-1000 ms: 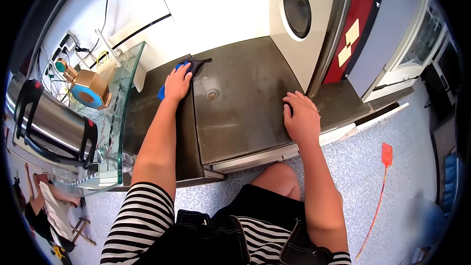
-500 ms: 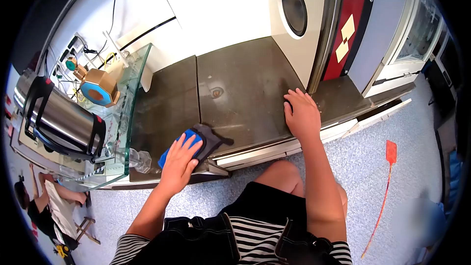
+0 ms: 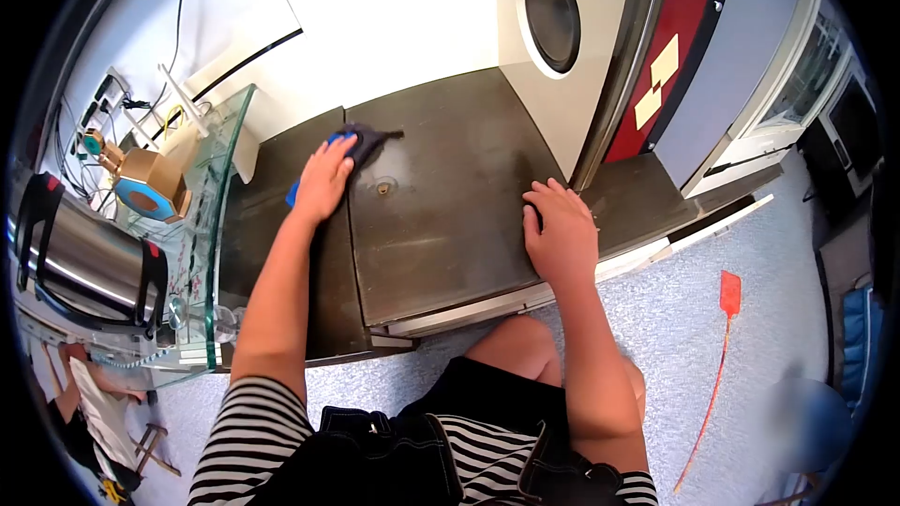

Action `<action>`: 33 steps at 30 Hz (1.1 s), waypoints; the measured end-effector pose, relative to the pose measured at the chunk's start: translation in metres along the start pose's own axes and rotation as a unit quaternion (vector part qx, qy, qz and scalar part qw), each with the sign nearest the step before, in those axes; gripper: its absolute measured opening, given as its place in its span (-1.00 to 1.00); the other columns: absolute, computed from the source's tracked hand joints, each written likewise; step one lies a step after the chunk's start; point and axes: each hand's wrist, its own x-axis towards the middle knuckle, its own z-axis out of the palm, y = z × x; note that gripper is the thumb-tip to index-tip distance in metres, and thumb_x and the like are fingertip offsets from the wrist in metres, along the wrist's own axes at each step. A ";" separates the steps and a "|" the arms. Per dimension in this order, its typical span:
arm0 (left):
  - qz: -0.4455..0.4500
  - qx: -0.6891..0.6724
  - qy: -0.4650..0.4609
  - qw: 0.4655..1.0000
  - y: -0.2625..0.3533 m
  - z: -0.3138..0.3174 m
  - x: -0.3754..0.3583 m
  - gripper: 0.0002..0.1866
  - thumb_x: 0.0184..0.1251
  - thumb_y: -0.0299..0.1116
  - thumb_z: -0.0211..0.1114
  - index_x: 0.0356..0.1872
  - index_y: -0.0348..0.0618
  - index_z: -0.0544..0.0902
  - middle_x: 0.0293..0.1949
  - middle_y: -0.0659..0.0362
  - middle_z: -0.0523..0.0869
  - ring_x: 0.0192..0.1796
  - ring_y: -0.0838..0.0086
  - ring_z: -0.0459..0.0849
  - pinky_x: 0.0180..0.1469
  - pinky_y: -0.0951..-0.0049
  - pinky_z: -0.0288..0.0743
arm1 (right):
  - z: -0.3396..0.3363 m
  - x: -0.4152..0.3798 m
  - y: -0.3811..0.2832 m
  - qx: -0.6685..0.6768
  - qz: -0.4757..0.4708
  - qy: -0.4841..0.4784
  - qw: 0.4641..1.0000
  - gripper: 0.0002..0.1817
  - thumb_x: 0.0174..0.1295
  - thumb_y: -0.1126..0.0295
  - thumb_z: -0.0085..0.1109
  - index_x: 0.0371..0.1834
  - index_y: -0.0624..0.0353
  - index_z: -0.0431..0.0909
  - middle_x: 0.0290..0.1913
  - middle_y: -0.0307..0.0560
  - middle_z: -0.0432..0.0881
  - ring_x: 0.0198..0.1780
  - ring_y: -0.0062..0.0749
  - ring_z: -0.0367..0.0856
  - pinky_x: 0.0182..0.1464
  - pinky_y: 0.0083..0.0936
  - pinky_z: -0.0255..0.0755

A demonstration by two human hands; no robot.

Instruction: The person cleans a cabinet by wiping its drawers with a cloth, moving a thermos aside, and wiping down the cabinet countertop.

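Note:
My left hand (image 3: 324, 178) lies over a blue and dark grey cloth (image 3: 368, 145), holding it against the brown cabinet top (image 3: 450, 197) toward the wall, over the seam between two panels. Part of the cloth is hidden beneath the palm and fingers. Near the front right of the same top, my right hand (image 3: 562, 232) rests palm down with its fingers stretched out and nothing in it. A round mark (image 3: 383, 188) shows on the surface between the hands.
On the left, a glass shelf (image 3: 230, 150) holds a steel kettle-like vessel (image 3: 94, 253) and a gold and blue ornament (image 3: 150, 185). A white speaker (image 3: 534, 56) stands at the back right. A red fly swatter (image 3: 730, 295) is on the floor; a person (image 3: 80, 412) sits lower left.
My left hand has slid the cloth from the front edge back toward the wall. My right hand stays on the top. The whole view has shifted slightly.

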 end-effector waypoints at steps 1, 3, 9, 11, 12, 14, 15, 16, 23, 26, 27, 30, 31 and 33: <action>-0.002 0.009 0.002 1.000 -0.012 0.009 0.021 -0.50 0.69 -0.09 0.04 0.56 0.22 0.43 0.58 -0.01 0.41 0.64 -0.09 0.26 0.64 -0.06 0.08 | 0.000 0.001 -0.001 0.004 0.001 0.004 1.000 -0.81 0.31 0.40 0.29 -0.07 0.13 0.77 0.15 -0.06 0.79 0.34 -0.14 0.66 0.49 -0.15 0.39; -0.011 0.032 0.001 0.999 -0.025 0.021 0.058 -0.49 0.68 -0.05 0.04 0.57 0.26 0.41 0.58 0.02 0.42 0.63 -0.12 0.26 0.62 -0.10 0.11 | -0.001 0.001 -0.002 0.002 0.001 0.006 1.000 -0.82 0.31 0.40 0.29 -0.08 0.13 0.77 0.14 -0.06 0.79 0.34 -0.14 0.66 0.49 -0.15 0.39; -0.039 0.070 -0.008 0.997 -0.007 0.032 0.080 -0.51 0.66 -0.12 0.06 0.54 0.23 0.44 0.55 0.09 0.47 0.61 -0.13 0.28 0.61 -0.20 0.14 | 0.002 0.000 0.001 0.008 -0.003 0.012 1.000 -0.83 0.33 0.39 0.26 -0.09 0.13 0.77 0.12 -0.07 0.80 0.33 -0.14 0.66 0.48 -0.14 0.38; 0.002 0.027 -0.013 1.000 0.018 0.026 0.060 -0.52 0.62 -0.19 0.14 0.50 0.18 0.50 0.49 0.12 0.54 0.59 -0.16 0.31 0.59 -0.25 0.14 | 0.005 -0.001 0.004 0.009 -0.003 0.016 1.000 -0.82 0.34 0.39 0.26 -0.08 0.12 0.77 0.13 -0.07 0.80 0.33 -0.15 0.65 0.48 -0.14 0.38; 0.024 0.012 -0.021 0.999 0.035 0.022 0.049 -0.52 0.60 -0.20 0.16 0.49 0.16 0.51 0.47 0.14 0.56 0.58 -0.17 0.32 0.58 -0.28 0.14 | 0.006 -0.002 0.004 0.013 -0.001 0.014 1.000 -0.81 0.34 0.38 0.25 -0.06 0.12 0.76 0.13 -0.08 0.79 0.34 -0.15 0.65 0.49 -0.15 0.37; 0.074 0.059 -0.018 0.995 0.071 0.023 0.026 -0.53 0.57 -0.23 0.18 0.46 0.11 0.55 0.43 0.10 0.59 0.56 -0.15 0.35 0.58 -0.31 0.13 | 0.004 -0.003 0.002 0.015 -0.003 0.018 1.000 -0.81 0.35 0.38 0.24 -0.05 0.12 0.76 0.13 -0.08 0.79 0.35 -0.15 0.64 0.49 -0.15 0.37; 0.100 0.110 -0.027 0.989 0.099 0.018 0.014 -0.52 0.56 -0.24 0.18 0.46 0.10 0.55 0.43 0.09 0.58 0.56 -0.14 0.35 0.58 -0.31 0.13 | 0.004 -0.004 0.002 0.010 0.002 0.009 1.000 -0.80 0.36 0.38 0.24 -0.03 0.13 0.76 0.14 -0.08 0.79 0.35 -0.15 0.64 0.49 -0.14 0.37; 0.124 0.161 -0.034 0.979 0.129 0.013 0.002 -0.52 0.55 -0.26 0.18 0.45 0.09 0.55 0.44 0.07 0.58 0.55 -0.13 0.36 0.58 -0.31 0.12 | 0.004 -0.003 0.002 0.004 0.005 0.000 1.000 -0.79 0.36 0.38 0.23 -0.02 0.13 0.76 0.14 -0.08 0.79 0.36 -0.15 0.63 0.50 -0.13 0.37; 0.311 -0.028 -0.093 0.946 0.255 0.037 -0.059 -0.49 0.55 -0.26 0.22 0.47 -0.02 0.51 0.48 -0.05 0.51 0.58 -0.10 0.34 0.60 -0.20 0.15 | -0.012 -0.005 -0.001 0.052 0.012 0.149 0.987 -0.70 0.35 0.54 0.16 0.13 0.27 0.60 0.11 0.11 0.70 0.26 0.07 0.62 0.31 -0.10 0.46; 0.275 -0.045 -0.121 0.953 0.265 0.035 -0.043 -0.51 0.55 -0.36 0.20 0.46 -0.03 0.50 0.46 -0.07 0.52 0.57 -0.12 0.35 0.59 -0.23 0.15 | -0.012 -0.005 -0.002 0.089 0.063 0.173 0.979 -0.76 0.33 0.57 0.13 0.05 0.28 0.56 -0.05 0.10 0.65 0.07 0.13 0.61 0.16 -0.07 0.49; 0.261 -0.044 -0.118 0.957 0.263 0.043 -0.033 -0.51 0.55 -0.35 0.20 0.46 -0.01 0.52 0.47 -0.04 0.52 0.56 -0.11 0.36 0.58 -0.24 0.16 | -0.010 -0.006 -0.001 0.085 0.053 0.142 0.985 -0.76 0.32 0.57 0.14 0.04 0.27 0.56 -0.06 0.11 0.64 0.07 0.12 0.61 0.14 -0.08 0.50; 0.229 -0.037 -0.091 0.968 0.251 0.063 0.004 -0.51 0.55 -0.33 0.21 0.46 0.01 0.52 0.47 -0.01 0.53 0.56 -0.10 0.36 0.57 -0.24 0.18 | -0.010 -0.005 -0.005 0.034 0.006 0.112 0.993 -0.79 0.30 0.59 0.15 -0.02 0.24 0.58 -0.15 0.08 0.65 -0.06 0.05 0.65 0.01 -0.13 0.55; 0.222 -0.020 -0.074 0.972 0.246 0.070 0.020 -0.51 0.56 -0.31 0.21 0.47 0.02 0.51 0.47 0.01 0.53 0.56 -0.09 0.37 0.57 -0.24 0.19 | -0.011 -0.005 -0.007 0.030 0.008 0.101 0.994 -0.80 0.30 0.58 0.16 -0.03 0.22 0.60 -0.16 0.06 0.67 -0.07 0.04 0.67 0.02 -0.13 0.56; 0.194 0.013 -0.067 0.979 0.239 0.081 0.054 -0.51 0.56 -0.29 0.20 0.46 0.02 0.51 0.48 0.02 0.53 0.55 -0.09 0.39 0.55 -0.26 0.22 | -0.006 -0.006 -0.003 0.029 0.003 0.104 0.994 -0.81 0.25 0.53 0.21 -0.07 0.18 0.62 -0.22 0.02 0.69 -0.11 -0.01 0.69 0.02 -0.14 0.56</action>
